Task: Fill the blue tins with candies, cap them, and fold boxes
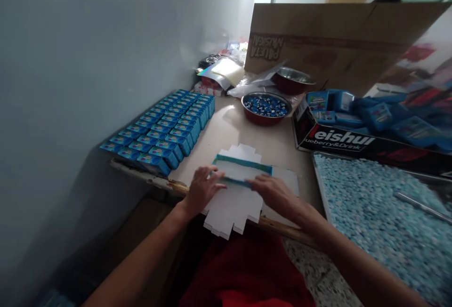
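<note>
A cardboard box [236, 169], partly folded, lies with its white inside up and its blue-green long walls standing. It rests on a stack of flat white box blanks [233, 207] with stepped edges near the table's front edge. My left hand [205, 187] grips the box's near left corner, thumb and fingers closed around it. My right hand [271, 193] has its fingers closed on the near wall towards the right end. Some fingertips are blurred.
Rows of small blue boxes [165, 130] stand at the left by the wall. Beyond are a bowl of blue-wrapped pieces [266, 105] and another metal bowl [294, 76]. At right are a black carton [335, 140] of blue packets and a tray of pale-blue pieces [374, 213] with a metal utensil [422, 206].
</note>
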